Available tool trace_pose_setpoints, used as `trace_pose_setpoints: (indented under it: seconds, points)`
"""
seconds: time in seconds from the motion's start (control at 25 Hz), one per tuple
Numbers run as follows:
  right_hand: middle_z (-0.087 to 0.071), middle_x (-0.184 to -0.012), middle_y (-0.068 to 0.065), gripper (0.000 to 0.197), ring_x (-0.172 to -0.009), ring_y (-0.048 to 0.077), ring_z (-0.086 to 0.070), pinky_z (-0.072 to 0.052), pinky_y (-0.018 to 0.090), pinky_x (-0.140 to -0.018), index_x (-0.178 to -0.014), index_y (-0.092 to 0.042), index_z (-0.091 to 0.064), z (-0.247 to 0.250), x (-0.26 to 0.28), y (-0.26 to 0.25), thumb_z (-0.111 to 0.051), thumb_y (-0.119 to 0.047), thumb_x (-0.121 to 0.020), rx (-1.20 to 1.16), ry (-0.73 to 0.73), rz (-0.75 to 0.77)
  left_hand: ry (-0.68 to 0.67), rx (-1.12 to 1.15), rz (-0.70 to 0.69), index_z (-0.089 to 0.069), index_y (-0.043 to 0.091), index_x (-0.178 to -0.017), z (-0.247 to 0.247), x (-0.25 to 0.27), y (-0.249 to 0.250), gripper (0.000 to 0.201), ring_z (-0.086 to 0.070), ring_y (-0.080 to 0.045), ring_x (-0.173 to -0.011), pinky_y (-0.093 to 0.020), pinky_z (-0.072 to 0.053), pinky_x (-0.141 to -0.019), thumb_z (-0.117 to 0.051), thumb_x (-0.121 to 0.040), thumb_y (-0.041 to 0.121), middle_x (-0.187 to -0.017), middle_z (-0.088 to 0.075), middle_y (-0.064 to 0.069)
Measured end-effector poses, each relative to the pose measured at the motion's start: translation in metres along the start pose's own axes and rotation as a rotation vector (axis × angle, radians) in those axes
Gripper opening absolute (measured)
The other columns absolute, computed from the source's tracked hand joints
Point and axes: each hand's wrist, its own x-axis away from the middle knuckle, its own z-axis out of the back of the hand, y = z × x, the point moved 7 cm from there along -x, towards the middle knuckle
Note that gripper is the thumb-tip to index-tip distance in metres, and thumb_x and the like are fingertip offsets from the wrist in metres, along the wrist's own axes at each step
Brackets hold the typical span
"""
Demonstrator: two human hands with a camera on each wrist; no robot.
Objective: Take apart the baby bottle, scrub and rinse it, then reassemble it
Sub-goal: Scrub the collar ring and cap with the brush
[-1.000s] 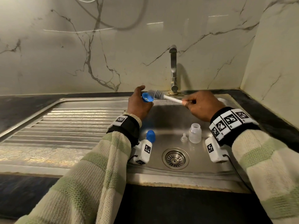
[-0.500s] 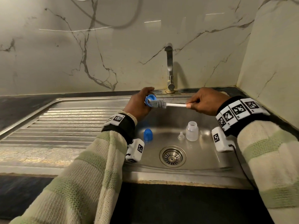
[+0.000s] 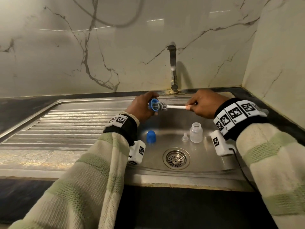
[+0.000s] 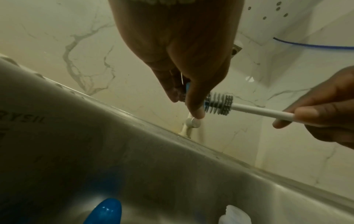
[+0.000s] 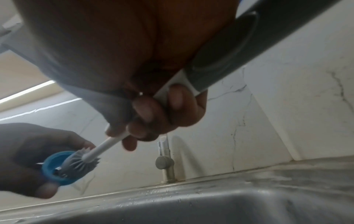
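My left hand (image 3: pixel 143 107) grips the blue screw ring (image 3: pixel 152 105) of the baby bottle above the sink basin, its opening turned to the right. My right hand (image 3: pixel 203 104) holds the white handle of a bottle brush (image 3: pixel 175 107). The brush's grey bristle head (image 5: pixel 79 164) is pushed partly into the ring (image 5: pixel 57 168). On the basin floor stand the clear bottle body (image 3: pixel 196 132), the small clear nipple (image 3: pixel 185 138) and the blue cap (image 3: pixel 151 137). In the left wrist view the ring (image 4: pixel 188 87) shows as a thin blue edge between my fingers.
The steel sink (image 3: pixel 204 164) has a drain strainer (image 3: pixel 176 158) near its front and a ribbed drainboard (image 3: pixel 66 128) to the left. A tap (image 3: pixel 173 66) rises behind the basin, with no water running. Marble walls close the back and right side.
The brush head has gone from above the ring into its opening. Both hands shifted slightly left and toward each other.
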Motion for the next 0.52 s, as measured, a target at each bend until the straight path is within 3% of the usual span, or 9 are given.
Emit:
trace_pose_setpoints:
  seconds: [0.08,0.16,0.28,0.4,0.52]
  points:
    - [-0.074,-0.087,0.000,0.018,-0.077,0.019,-0.064,-0.047,0.026,-0.075,-0.094,-0.020,-0.078,0.002,-0.001,0.000,-0.062,-0.029,-0.089,0.084,0.077,-0.020,0.023,0.001,0.007,-0.057,0.016,-0.129,-0.002,-0.004,0.003,0.063,-0.065,-0.014,-0.099,-0.026,-0.052,-0.090,-0.086,-0.073,0.014,-0.114,-0.069,-0.001]
    - [-0.070,-0.076,0.001,0.018,-0.070,0.020,-0.062,-0.048,0.028,-0.068,-0.088,-0.020,-0.075,-0.004,-0.001,-0.017,-0.059,-0.028,-0.089,0.106,0.122,0.059,0.077,0.039,0.043,-0.058,0.015,-0.128,0.005,-0.004,-0.005,0.062,-0.063,-0.010,-0.097,-0.020,-0.047,-0.085,-0.086,-0.073,0.013,-0.111,-0.067,0.003]
    - [-0.068,-0.077,-0.010,0.015,-0.070,0.013,-0.060,-0.041,0.024,-0.068,-0.090,-0.024,-0.076,-0.009,0.000,-0.022,-0.061,-0.026,-0.092,-0.013,0.012,0.122,0.057,0.038,0.044,-0.059,0.017,-0.125,0.011,0.003,-0.017,0.062,-0.064,-0.012,-0.098,-0.023,-0.049,-0.087,-0.088,-0.070,0.011,-0.111,-0.068,0.003]
    - [-0.074,-0.095,-0.002,0.016,-0.082,0.017,-0.062,-0.042,0.024,-0.076,-0.099,-0.022,-0.077,0.001,0.001,0.010,-0.066,-0.026,-0.089,0.045,-0.014,-0.020,-0.021,0.011,0.042,-0.061,0.017,-0.123,-0.002,0.004,-0.018,0.060,-0.066,-0.019,-0.103,-0.025,-0.049,-0.088,-0.088,-0.069,0.011,-0.112,-0.069,-0.003]
    - [-0.072,-0.094,0.007,0.017,-0.081,0.025,-0.061,-0.043,0.026,-0.073,-0.099,-0.022,-0.076,0.015,0.002,0.028,-0.063,-0.026,-0.089,0.076,0.142,-0.136,-0.065,0.038,0.120,-0.060,0.015,-0.127,-0.016,0.002,-0.017,0.063,-0.064,-0.020,-0.105,-0.026,-0.048,-0.092,-0.088,-0.071,0.019,-0.113,-0.068,-0.005]
